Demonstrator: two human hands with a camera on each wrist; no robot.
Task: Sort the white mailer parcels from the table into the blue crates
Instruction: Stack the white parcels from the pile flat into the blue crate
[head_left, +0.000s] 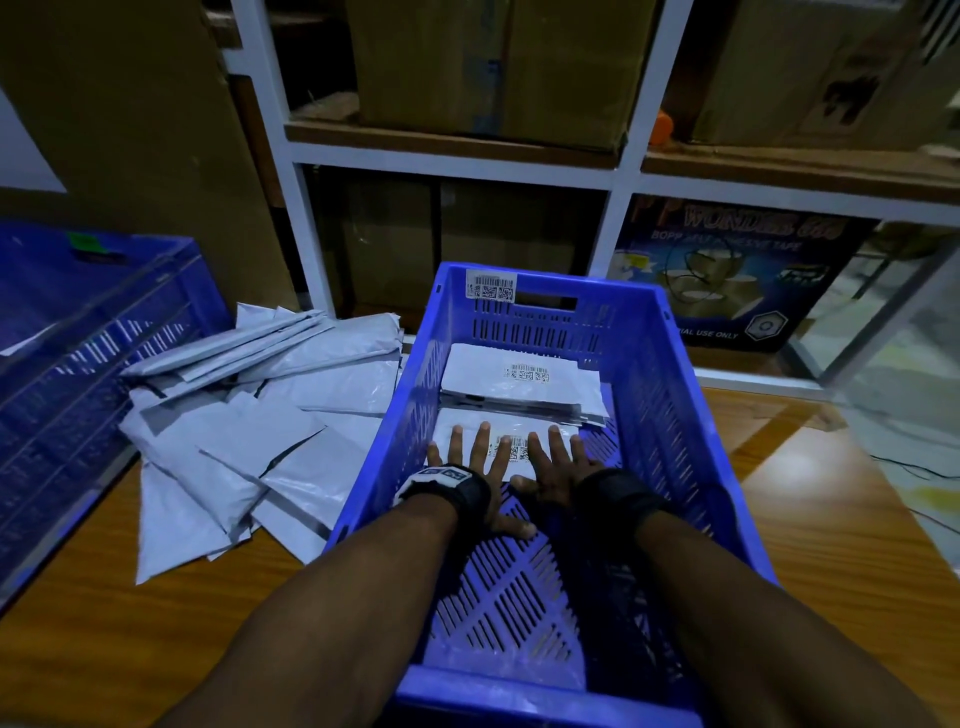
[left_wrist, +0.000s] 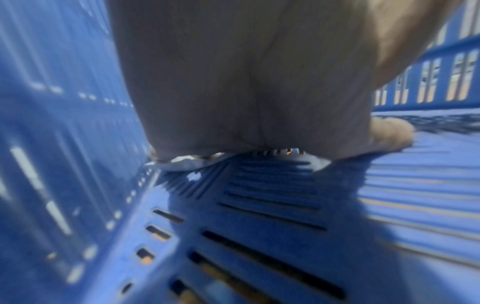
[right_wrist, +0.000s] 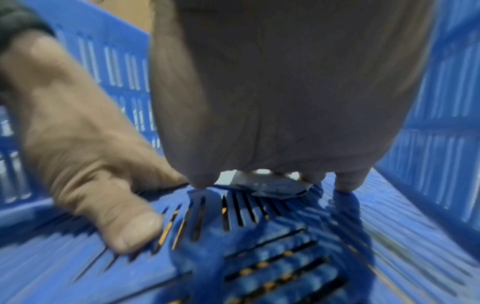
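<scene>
We find both hands, left (head_left: 480, 480) and right (head_left: 553, 467), flat and released on a parcel (head_left: 511, 441) in the crate (head_left: 670, 415); a pile (head_left: 260, 415) remains on the surface (head_left: 831, 545).

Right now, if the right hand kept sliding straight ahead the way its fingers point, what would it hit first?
Probably the stack of mailers at the crate's far end; the right hand already lies flat on a nearer parcel. Depth is uncertain.

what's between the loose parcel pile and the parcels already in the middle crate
Only the crate's slotted left wall separates the pile from the parcels inside; the head view shows it.
</scene>
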